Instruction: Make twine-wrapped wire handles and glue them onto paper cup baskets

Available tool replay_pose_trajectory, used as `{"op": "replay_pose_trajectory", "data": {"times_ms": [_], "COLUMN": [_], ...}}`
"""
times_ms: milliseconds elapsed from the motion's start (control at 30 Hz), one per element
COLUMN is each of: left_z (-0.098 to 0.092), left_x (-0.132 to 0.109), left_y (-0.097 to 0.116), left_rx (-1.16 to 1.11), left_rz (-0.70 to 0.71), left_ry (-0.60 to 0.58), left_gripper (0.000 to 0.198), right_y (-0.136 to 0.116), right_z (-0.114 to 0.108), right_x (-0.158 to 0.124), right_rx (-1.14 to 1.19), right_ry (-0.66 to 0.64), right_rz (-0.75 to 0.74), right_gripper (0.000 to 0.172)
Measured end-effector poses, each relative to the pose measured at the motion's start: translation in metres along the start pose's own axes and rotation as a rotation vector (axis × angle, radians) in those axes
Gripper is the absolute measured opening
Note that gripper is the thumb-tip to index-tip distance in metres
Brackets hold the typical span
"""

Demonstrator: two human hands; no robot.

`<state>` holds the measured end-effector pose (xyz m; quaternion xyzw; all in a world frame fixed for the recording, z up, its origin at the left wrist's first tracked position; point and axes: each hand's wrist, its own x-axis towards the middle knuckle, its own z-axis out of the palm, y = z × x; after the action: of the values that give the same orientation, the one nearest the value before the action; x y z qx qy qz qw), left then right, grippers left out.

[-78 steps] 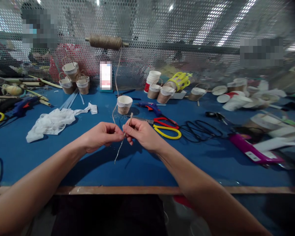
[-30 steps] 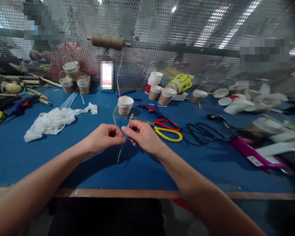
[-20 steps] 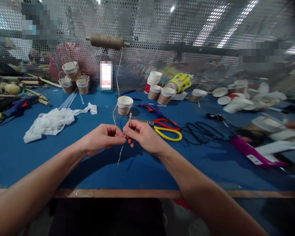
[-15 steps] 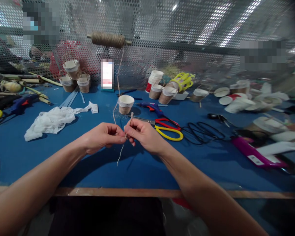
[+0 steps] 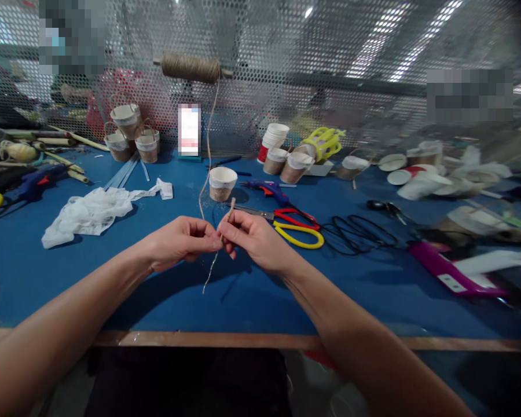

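Note:
Over the blue table point(image 5: 252, 295), my left hand point(image 5: 180, 242) and my right hand point(image 5: 254, 238) meet fingertip to fingertip. Both pinch a thin stiff strip wrapped in twine point(image 5: 220, 237); its top end sticks up past my right fingers and its pale lower end hangs below. A strand of jute twine point(image 5: 208, 156) runs from my left fingers up to a spool point(image 5: 190, 67) mounted on the perforated metal screen. A paper cup point(image 5: 222, 183) with a twine-wrapped base stands just beyond my hands.
Red and yellow scissors point(image 5: 295, 226) and a blue glue gun point(image 5: 264, 189) lie right of my hands, with a black cable point(image 5: 356, 233) further right. White crumpled plastic point(image 5: 91, 211) lies at left. Finished cup baskets point(image 5: 128, 136), stacked cups point(image 5: 274, 139) and a purple tool point(image 5: 449, 269) crowd the edges. A person sits behind the screen.
Both hands stay in almost the same place, with small finger movements on the strip. The hanging lower end swings slightly.

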<state>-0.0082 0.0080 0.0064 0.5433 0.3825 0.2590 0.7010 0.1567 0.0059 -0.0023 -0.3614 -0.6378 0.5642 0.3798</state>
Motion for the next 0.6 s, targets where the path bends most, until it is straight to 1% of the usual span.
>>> {"op": "replay_pose_trajectory", "data": {"times_ms": [167,333,600], "left_z": [-0.0028,-0.0044,-0.0038], "left_x": [0.0001,0.0024,0.0022], "left_y": [0.0002,-0.0026,-0.0034], "left_rx": [-0.088,-0.173,-0.222], "left_rz": [-0.017,-0.064,-0.06], "left_ry": [-0.052,-0.11,-0.111], "left_gripper": [0.014,0.014,0.017], "right_y": [0.0027,0.001,-0.0024], "right_z": [-0.0009,-0.0008,0.0009], "right_x": [0.0009,-0.0002,-0.0017], "right_rx": [0.053,-0.001,-0.034], "right_ry": [0.026,0.041,0.043], "right_rz": [0.002,-0.03,-0.051], "right_gripper": [0.021,0.021,0.021]}}
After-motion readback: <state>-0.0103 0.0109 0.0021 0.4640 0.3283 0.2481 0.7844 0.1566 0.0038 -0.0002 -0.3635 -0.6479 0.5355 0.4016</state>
